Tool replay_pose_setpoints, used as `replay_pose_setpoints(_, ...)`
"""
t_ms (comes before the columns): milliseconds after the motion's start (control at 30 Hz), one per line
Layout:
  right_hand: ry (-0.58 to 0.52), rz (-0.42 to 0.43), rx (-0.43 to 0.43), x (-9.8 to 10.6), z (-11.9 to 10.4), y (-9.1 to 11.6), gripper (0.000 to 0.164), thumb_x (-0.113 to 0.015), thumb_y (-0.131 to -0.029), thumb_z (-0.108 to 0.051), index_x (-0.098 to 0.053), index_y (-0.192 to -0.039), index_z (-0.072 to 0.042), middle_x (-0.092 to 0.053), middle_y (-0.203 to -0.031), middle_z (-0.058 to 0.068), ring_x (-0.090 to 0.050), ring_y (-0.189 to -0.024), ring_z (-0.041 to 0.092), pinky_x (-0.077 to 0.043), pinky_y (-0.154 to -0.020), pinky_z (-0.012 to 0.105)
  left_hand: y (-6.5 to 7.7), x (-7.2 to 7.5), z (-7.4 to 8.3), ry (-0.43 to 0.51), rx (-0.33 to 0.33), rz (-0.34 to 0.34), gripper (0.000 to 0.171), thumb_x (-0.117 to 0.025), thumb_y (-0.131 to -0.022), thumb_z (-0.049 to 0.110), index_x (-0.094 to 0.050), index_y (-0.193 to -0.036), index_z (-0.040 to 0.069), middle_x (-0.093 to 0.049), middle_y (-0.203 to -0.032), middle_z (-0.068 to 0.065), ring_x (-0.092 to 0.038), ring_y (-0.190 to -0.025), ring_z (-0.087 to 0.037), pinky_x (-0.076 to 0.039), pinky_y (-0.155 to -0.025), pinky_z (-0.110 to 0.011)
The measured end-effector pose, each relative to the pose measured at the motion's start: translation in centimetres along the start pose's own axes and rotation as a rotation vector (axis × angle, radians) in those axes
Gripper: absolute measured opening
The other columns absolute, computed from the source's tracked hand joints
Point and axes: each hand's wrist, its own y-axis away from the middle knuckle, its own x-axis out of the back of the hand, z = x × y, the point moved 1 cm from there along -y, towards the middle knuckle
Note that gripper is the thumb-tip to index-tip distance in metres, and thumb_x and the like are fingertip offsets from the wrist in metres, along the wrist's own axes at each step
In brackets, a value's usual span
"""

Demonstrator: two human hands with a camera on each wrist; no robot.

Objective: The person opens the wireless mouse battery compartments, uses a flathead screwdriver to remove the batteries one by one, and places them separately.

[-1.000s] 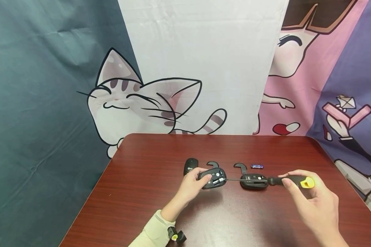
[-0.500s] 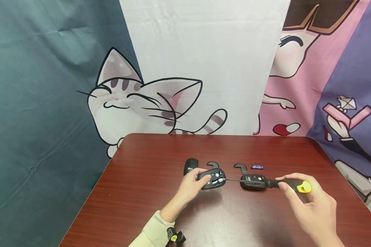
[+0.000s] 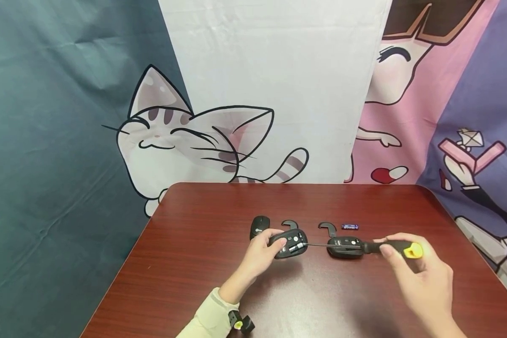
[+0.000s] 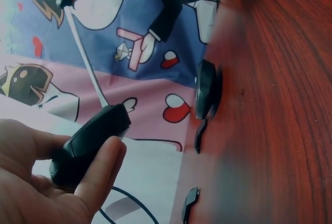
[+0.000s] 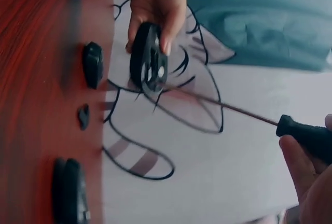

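Note:
My left hand point(image 3: 257, 256) grips a black computer mouse point(image 3: 289, 238), lifted over the table, its underside turned up. The mouse's battery bay is uncovered, and a silvery battery point(image 3: 296, 247) shows in it. In my right hand point(image 3: 428, 281) is a screwdriver point(image 5: 306, 137) with a black handle and a yellow end. Its long thin shaft point(image 4: 85, 53) reaches leftward, the tip right at the bay's end. Below the shaft, a second mouse point(image 3: 345, 254) lies upside down on the table, its bay uncovered too. The left wrist view shows only the held mouse's smooth side point(image 4: 88, 149).
A third mouse point(image 3: 259, 225) lies behind my left hand, top up. Two curved black covers point(image 3: 290, 224) lie farther back, one behind each uncovered mouse. A blue battery point(image 3: 349, 226) rests at right of the right-hand cover. The reddish wooden table point(image 3: 186, 263) ends at a printed cloth backdrop.
My right hand and the screwdriver handle have shifted slightly left, and the handle has turned a little. The left hand and its mouse stay nearly in place.

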Motion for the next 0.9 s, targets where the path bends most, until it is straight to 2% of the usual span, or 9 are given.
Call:
replay_pose_setpoints(67, -0.086, -0.013, -0.071, 0.1, 0.9, -0.5, 0.030, -0.070, -0.079, 0.003, -0.063, -0.107, -0.004, -0.070, -0.087, -0.009, -0.066, -0.072, 0.001, -0.049, -0.062, 0.006, 0.0, 0.1, 0.1, 0.007, 0.009, -0.004, 0.031, -0.062, -0.090, 0.027, -0.061, -0.115, 0.009, -0.068, -0.098, -0.005, -0.066, -0.080, -0.010, -0.055, -0.067, -0.021)
replay_pose_setpoints(233, -0.346, -0.077, -0.212, 0.1, 3.5, -1.3, 0.025, -0.060, -0.088, 0.002, -0.054, -0.111, 0.007, -0.071, -0.083, 0.001, -0.069, -0.070, 0.013, -0.053, -0.071, 0.012, -0.1, 0.4, 0.0, 0.035, 0.035, -0.030, 0.030, -0.064, -0.088, 0.025, -0.062, -0.113, 0.008, -0.067, -0.099, -0.006, -0.065, -0.082, -0.011, -0.055, -0.070, -0.022)
replay_pose_setpoints(367, -0.538, -0.111, -0.290, 0.0, 5.3, -1.4, 0.022, -0.055, -0.091, -0.001, -0.052, -0.111, 0.007, -0.071, -0.084, 0.001, -0.069, -0.068, 0.016, -0.045, -0.044, 0.016, -0.2, 0.6, -0.2, 0.094, 0.045, -0.062, 0.026, -0.064, -0.088, 0.019, -0.062, -0.110, 0.005, -0.068, -0.096, -0.007, -0.065, -0.077, -0.013, -0.058, -0.069, -0.028)
replay_pose_setpoints(467, -0.610, -0.129, -0.330, -0.1, 6.4, -1.3, 0.016, -0.054, -0.093, -0.004, -0.053, -0.108, 0.001, -0.072, -0.080, 0.000, -0.069, -0.066, 0.015, -0.027, -0.035, 0.029, -0.3, 0.6, -0.5, 0.147, 0.056, -0.097, 0.024, -0.062, -0.089, 0.015, -0.062, -0.110, 0.004, -0.068, -0.092, -0.009, -0.067, -0.070, -0.017, -0.060, -0.068, -0.040)
replay_pose_setpoints(500, -0.640, -0.133, -0.341, -0.2, 6.7, -1.3, 0.014, -0.053, -0.093, -0.003, -0.054, -0.107, 0.000, -0.072, -0.080, 0.001, -0.069, -0.066, 0.016, -0.032, -0.035, 0.026, -0.4, 0.6, -0.6, 0.166, 0.060, -0.111, 0.023, -0.062, -0.089, 0.015, -0.062, -0.110, 0.004, -0.068, -0.091, -0.010, -0.067, -0.068, -0.018, -0.060, -0.068, -0.044)
replay_pose_setpoints(600, -0.696, -0.137, -0.361, -0.4, 7.6, -1.2, 0.011, -0.050, -0.095, -0.004, -0.056, -0.104, -0.004, -0.072, -0.077, 0.001, -0.069, -0.066, 0.016, -0.032, -0.037, 0.025, -0.5, 0.7, -0.9, 0.186, 0.051, -0.138, 0.023, -0.060, -0.090, 0.013, -0.062, -0.110, 0.002, -0.068, -0.090, -0.012, -0.067, -0.066, -0.018, -0.058, -0.069, -0.051)
replay_pose_setpoints(700, -0.887, -0.134, -0.345, -0.9, 8.5, -1.0, 0.016, -0.045, -0.096, 0.001, -0.058, -0.104, -0.002, -0.071, -0.084, 0.006, -0.070, -0.069, 0.020, -0.054, -0.052, 0.020, -0.6, 0.7, -1.0, 0.213, 0.048, -0.160, 0.024, -0.060, -0.090, 0.013, -0.061, -0.111, 0.000, -0.068, -0.091, -0.014, -0.067, -0.066, -0.018, -0.057, -0.069, -0.052)
replay_pose_setpoints(833, -1.191, -0.157, -0.277, -1.5, 9.6, -0.9, 0.024, -0.035, -0.096, 0.009, -0.058, -0.104, 0.006, -0.069, -0.090, 0.016, -0.070, -0.076, 0.026, -0.059, -0.070, 0.038, -0.7, 0.7, -1.0, 0.268, 0.062, -0.185, 0.027, -0.061, -0.090, 0.014, -0.060, -0.112, -0.001, -0.067, -0.095, -0.015, -0.068, -0.068, -0.018, -0.057, -0.072, -0.053)
replay_pose_setpoints(900, -1.269, -0.174, -0.261, -1.8, 10.0, -0.8, 0.026, -0.033, -0.096, 0.011, -0.057, -0.104, 0.008, -0.068, -0.090, 0.018, -0.069, -0.078, 0.027, -0.058, -0.070, 0.041, -0.8, 0.8, -1.0, 0.289, 0.068, -0.195, 0.028, -0.061, -0.090, 0.014, -0.059, -0.113, -0.002, -0.067, -0.097, -0.016, -0.068, -0.069, -0.018, -0.056, -0.073, -0.054)
